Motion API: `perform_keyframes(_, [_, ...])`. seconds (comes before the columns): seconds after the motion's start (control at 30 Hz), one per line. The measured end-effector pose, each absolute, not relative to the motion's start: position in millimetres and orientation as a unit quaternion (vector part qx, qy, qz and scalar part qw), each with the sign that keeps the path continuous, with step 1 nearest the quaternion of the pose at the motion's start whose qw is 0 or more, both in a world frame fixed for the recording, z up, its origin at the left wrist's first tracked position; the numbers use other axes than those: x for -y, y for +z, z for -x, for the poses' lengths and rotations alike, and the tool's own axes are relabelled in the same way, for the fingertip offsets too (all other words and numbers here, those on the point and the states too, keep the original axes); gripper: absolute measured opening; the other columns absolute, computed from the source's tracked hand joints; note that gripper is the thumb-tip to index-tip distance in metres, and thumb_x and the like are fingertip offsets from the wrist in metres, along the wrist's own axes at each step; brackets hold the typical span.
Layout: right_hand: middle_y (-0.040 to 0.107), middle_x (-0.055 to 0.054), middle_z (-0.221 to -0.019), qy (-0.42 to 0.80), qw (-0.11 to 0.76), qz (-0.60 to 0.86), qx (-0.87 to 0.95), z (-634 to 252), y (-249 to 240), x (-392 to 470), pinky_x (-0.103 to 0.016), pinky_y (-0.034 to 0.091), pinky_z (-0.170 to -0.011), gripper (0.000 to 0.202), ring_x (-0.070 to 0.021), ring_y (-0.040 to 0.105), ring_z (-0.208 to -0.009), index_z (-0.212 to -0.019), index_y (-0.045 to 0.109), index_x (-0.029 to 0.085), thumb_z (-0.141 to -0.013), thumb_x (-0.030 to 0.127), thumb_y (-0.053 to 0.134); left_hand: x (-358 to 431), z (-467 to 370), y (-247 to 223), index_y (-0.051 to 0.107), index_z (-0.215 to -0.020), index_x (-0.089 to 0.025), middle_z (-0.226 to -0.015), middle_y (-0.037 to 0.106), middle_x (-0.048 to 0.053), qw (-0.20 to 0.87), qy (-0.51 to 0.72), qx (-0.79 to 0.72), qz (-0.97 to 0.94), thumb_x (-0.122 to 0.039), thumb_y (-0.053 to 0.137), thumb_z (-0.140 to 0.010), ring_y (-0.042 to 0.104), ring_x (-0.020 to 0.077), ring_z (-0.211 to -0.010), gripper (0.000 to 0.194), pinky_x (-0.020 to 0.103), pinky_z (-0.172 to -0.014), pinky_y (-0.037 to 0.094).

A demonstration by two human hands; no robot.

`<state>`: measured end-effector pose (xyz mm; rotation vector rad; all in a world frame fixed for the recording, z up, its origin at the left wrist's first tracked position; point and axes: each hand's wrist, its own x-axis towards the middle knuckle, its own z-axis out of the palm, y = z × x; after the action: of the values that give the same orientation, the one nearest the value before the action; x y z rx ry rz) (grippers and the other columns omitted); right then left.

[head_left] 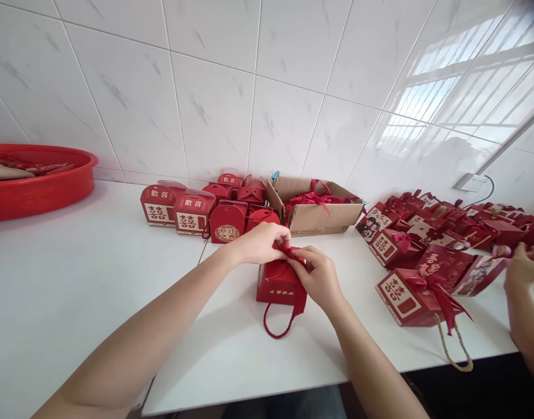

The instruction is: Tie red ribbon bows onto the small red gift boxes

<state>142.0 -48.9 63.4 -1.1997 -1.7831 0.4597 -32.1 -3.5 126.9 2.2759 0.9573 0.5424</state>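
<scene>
A small red gift box [275, 286] stands on the white table in front of me, gold lettering on its near side. Its red rope handle [279, 336] hangs down towards me and rests on the tabletop. Over the lid, my left hand [267, 243] pinches a red ribbon [286, 251] from the left. My right hand [319, 276] grips the same ribbon from the right, fingers bent and close to the left fingertips. The fingers partly cover the ribbon and the lid, so the shape of any knot is hidden.
Behind my hands stand several red gift boxes [194, 214] and a cardboard carton [325, 217] of red ribbons. A red basin [39, 195] sits at far left. At right are many boxes, one with a bow [437, 285], and another person's hand [526, 273]. A tiled wall bounds the table.
</scene>
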Motion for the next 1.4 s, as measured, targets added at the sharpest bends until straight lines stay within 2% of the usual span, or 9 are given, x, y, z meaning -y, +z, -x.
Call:
perform_keyframes(0.23, [0.060,-0.008,-0.097,0.169,0.454,0.501,0.717,-141.3,60.9,43.3,-0.037,0.048,-0.074,0.016,-0.0225,0.057,-0.089,-0.079,0.064,0.021,-0.084,0.031,0.052,4.3,32.5,125.9,0.057,-0.080,-0.020,-0.082,0.065,0.002,0.270,0.217,-0.368,-0.863,-0.018,0.054,-0.073,0.060,0.0176,-0.076,0.007,0.028,-0.067,0.045])
perform_keyframes(0.4, [0.060,-0.008,-0.103,0.160,0.461,0.485,0.726,-141.5,57.7,40.2,-0.040,0.046,-0.081,0.011,-0.0230,0.056,-0.095,-0.082,0.059,0.021,-0.083,0.031,0.053,3.5,31.8,123.9,0.057,-0.081,-0.020,-0.082,0.065,0.002,0.281,0.218,-0.367,-0.860,-0.018,0.053,-0.074,0.061,0.0174,-0.076,0.008,0.028,-0.066,0.045])
perform_keyframes(0.6, [0.060,-0.010,-0.112,0.128,0.481,0.461,0.735,-139.9,57.7,41.7,-0.042,0.045,-0.090,0.017,-0.0238,0.055,-0.104,-0.097,0.063,0.023,-0.082,0.029,0.058,3.7,32.5,124.2,0.057,-0.082,-0.021,-0.082,0.065,0.002,0.280,0.220,-0.366,-0.860,-0.018,0.054,-0.073,0.061,0.0174,-0.075,0.010,0.027,-0.065,0.046])
perform_keyframes(0.8, [0.061,-0.008,-0.109,0.103,0.501,0.495,0.702,-140.3,57.5,41.6,-0.044,0.047,-0.086,0.032,-0.0257,0.056,-0.103,-0.106,0.056,0.023,-0.077,0.031,0.064,3.6,32.9,126.1,0.057,-0.081,-0.020,-0.087,0.066,0.003,0.303,0.220,-0.374,-0.849,-0.020,0.056,-0.072,0.063,0.0185,-0.080,0.009,0.027,-0.066,0.047])
perform_keyframes(1.0, [0.062,-0.009,-0.109,0.062,0.484,0.464,0.739,-140.6,56.6,41.7,-0.044,0.045,-0.090,0.012,-0.0248,0.055,-0.102,-0.090,0.067,0.024,-0.081,0.025,0.059,3.1,32.7,126.5,0.058,-0.081,-0.020,-0.081,0.066,0.002,0.299,0.211,-0.370,-0.854,-0.021,0.055,-0.074,0.062,0.0178,-0.075,0.008,0.027,-0.063,0.046])
perform_keyframes(1.1, [0.062,-0.009,-0.109,0.082,0.477,0.478,0.733,-140.5,54.8,41.0,-0.045,0.045,-0.089,0.011,-0.0256,0.055,-0.103,-0.083,0.068,0.023,-0.082,0.026,0.058,2.8,33.2,125.9,0.058,-0.081,-0.020,-0.081,0.065,0.002,0.296,0.210,-0.368,-0.856,-0.022,0.055,-0.075,0.062,0.0177,-0.074,0.007,0.027,-0.062,0.046])
perform_keyframes(1.3, [0.062,-0.009,-0.110,0.153,0.487,0.487,0.709,-140.6,55.3,39.4,-0.044,0.044,-0.091,0.013,-0.0247,0.056,-0.104,-0.091,0.063,0.022,-0.081,0.030,0.059,2.6,33.8,124.8,0.058,-0.082,-0.021,-0.087,0.066,0.003,0.307,0.212,-0.364,-0.854,-0.023,0.057,-0.075,0.063,0.0181,-0.081,0.008,0.028,-0.069,0.048])
perform_keyframes(1.4, [0.061,-0.010,-0.110,0.155,0.485,0.495,0.704,-140.0,55.3,39.5,-0.045,0.042,-0.094,0.012,-0.0258,0.054,-0.107,-0.089,0.062,0.022,-0.081,0.030,0.059,2.1,33.7,124.4,0.058,-0.082,-0.020,-0.088,0.066,0.003,0.310,0.211,-0.363,-0.853,-0.022,0.057,-0.075,0.063,0.0181,-0.082,0.007,0.028,-0.069,0.048])
